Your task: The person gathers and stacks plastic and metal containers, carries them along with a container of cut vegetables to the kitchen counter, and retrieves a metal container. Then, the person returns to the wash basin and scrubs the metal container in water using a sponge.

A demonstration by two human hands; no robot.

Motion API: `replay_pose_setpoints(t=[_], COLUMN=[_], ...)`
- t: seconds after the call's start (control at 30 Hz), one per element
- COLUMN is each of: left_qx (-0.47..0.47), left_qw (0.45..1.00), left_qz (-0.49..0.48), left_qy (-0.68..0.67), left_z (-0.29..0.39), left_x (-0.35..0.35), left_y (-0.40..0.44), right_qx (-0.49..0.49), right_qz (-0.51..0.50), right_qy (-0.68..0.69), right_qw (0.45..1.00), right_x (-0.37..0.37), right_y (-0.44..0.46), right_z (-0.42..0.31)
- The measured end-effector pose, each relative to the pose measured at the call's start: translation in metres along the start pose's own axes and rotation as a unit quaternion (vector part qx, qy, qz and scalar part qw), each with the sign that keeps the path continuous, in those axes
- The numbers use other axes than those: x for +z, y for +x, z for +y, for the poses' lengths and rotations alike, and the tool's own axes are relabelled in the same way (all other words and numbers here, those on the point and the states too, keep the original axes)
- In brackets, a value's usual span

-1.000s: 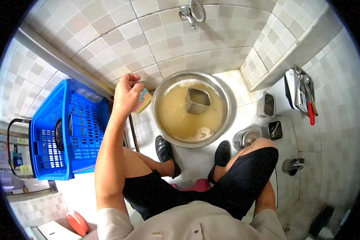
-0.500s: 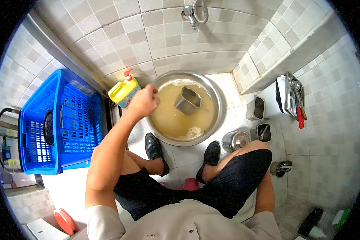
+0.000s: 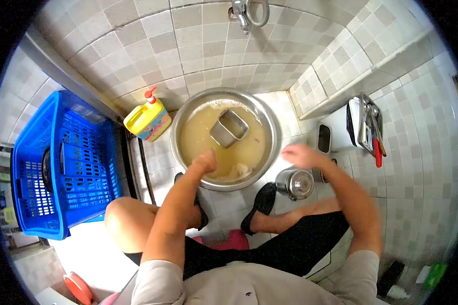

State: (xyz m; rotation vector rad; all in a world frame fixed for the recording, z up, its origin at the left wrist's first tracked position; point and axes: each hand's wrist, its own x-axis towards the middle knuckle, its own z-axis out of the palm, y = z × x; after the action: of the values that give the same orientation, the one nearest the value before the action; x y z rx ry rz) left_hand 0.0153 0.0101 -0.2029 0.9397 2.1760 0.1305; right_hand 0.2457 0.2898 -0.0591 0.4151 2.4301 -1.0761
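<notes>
A wide metal basin on the floor holds cloudy yellowish liquid. Inside it a rectangular metal container sits tilted, and a pale clump lies near the basin's front. Over the front left of the basin is my left hand, its fingers curled; whether it holds anything is hidden. My right hand is in the air to the right of the basin, above a round metal pot, and is blurred by motion. Left of the basin stands a yellow pump bottle with a red top.
A blue plastic basket stands at the left. At the right are a narrow metal container and a tray of utensils with a red handle. A tap is on the tiled wall. My shoes are before the basin.
My left hand has moved from near the bottle, down and right to the basin's front. My right hand has come into view at the right. The view has shifted somewhat.
</notes>
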Motion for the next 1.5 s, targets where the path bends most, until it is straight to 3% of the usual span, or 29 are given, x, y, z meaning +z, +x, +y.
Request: replay_pose_setpoints(t=[0.1,0.2,0.27,0.3,0.37,0.5,0.6,0.67,0.7,0.77,0.8,0.87,0.9,0.97,1.0,1.07,1.1,1.17,1.2,1.23,1.3,1.33,1.37,1.4,1.43,1.5], left_qx=[0.016,-0.050,-0.157,-0.160,-0.207,-0.209,-0.165,-0.155,-0.157,-0.063,-0.064,-0.010,-0.011,-0.018,-0.016,-0.012,-0.007,-0.074,-0.014,-0.010,-0.016,-0.063,-0.061,-0.081,-0.099,-0.107], left_qw=[0.999,0.995,0.980,0.979,0.970,0.973,0.985,0.986,0.986,0.991,0.990,0.995,0.994,0.995,0.995,0.996,0.996,0.906,0.888,0.888,0.760,0.779,0.777,0.813,0.840,0.851], left_qz=[-0.009,-0.009,0.024,0.021,0.069,0.087,0.048,-0.012,-0.018,-0.068,-0.070,-0.037,-0.038,-0.019,-0.017,0.055,0.057,0.157,0.208,0.211,0.287,0.254,0.252,0.304,0.352,0.328], left_qy=[-0.027,-0.091,-0.122,-0.121,-0.112,-0.034,-0.002,-0.054,-0.054,0.100,0.101,0.097,0.099,0.097,0.098,-0.075,-0.074,-0.387,-0.410,-0.409,-0.583,-0.570,-0.574,-0.490,-0.401,-0.396], left_z=[-0.008,-0.010,-0.004,-0.004,-0.007,-0.015,-0.009,-0.011,-0.013,-0.017,-0.015,-0.013,-0.012,-0.011,-0.008,-0.003,-0.002,-0.007,-0.007,-0.004,0.010,0.029,0.028,0.020,0.016,0.007], left_x=[0.043,0.049,0.029,0.025,0.022,0.036,0.035,0.048,0.059,0.078,0.076,0.069,0.072,0.078,0.076,0.069,0.075,0.097,0.094,0.092,0.080,0.037,0.037,0.045,0.045,0.040], left_y=[0.023,0.037,0.034,0.039,0.053,0.089,0.104,0.120,0.125,0.130,0.127,0.120,0.117,0.109,0.101,0.084,0.082,0.090,0.090,0.093,0.099,0.077,0.088,0.104,0.112,0.122], right_qx=[0.046,0.096,0.025,0.025,0.138,0.187,0.191,0.201,0.203,0.197,0.197,0.074,0.074,0.063,0.064,0.123,0.125,0.132,0.133,0.129,0.126,0.167,0.203,0.222,0.229,0.213], right_qz=[-0.103,-0.171,-0.049,-0.052,0.042,0.021,0.089,-0.038,-0.043,-0.068,-0.069,0.008,0.008,0.226,0.229,0.162,0.167,-0.053,-0.047,-0.019,0.011,0.041,0.068,0.056,0.061,0.058], right_qy=[-0.123,-0.149,-0.181,-0.179,-0.124,-0.123,-0.127,-0.070,-0.067,-0.049,-0.048,-0.159,-0.158,-0.272,-0.272,-0.303,-0.304,-0.272,-0.273,-0.213,-0.155,0.037,0.225,0.423,0.428,0.537], right_qw=[0.986,0.969,0.982,0.982,0.982,0.974,0.969,0.976,0.976,0.977,0.977,0.984,0.985,0.933,0.932,0.931,0.930,0.952,0.952,0.968,0.980,0.984,0.950,0.877,0.872,0.814], right_x=[0.065,0.106,0.130,0.139,0.152,0.165,0.172,0.168,0.175,0.187,0.194,0.209,0.214,0.215,0.213,0.206,0.196,0.173,0.169,0.165,0.159,0.158,0.158,0.158,0.140,0.123], right_y=[0.067,0.117,0.140,0.152,0.176,0.218,0.235,0.251,0.256,0.264,0.263,0.255,0.248,0.237,0.234,0.225,0.222,0.214,0.208,0.202,0.195,0.196,0.196,0.197,0.187,0.177], right_z=[-0.011,-0.016,-0.006,-0.002,0.006,0.022,0.023,0.024,0.029,0.036,0.037,0.037,0.031,0.014,0.013,0.009,0.007,0.004,0.006,0.009,0.017,0.027,0.040,0.058,0.044,0.043])
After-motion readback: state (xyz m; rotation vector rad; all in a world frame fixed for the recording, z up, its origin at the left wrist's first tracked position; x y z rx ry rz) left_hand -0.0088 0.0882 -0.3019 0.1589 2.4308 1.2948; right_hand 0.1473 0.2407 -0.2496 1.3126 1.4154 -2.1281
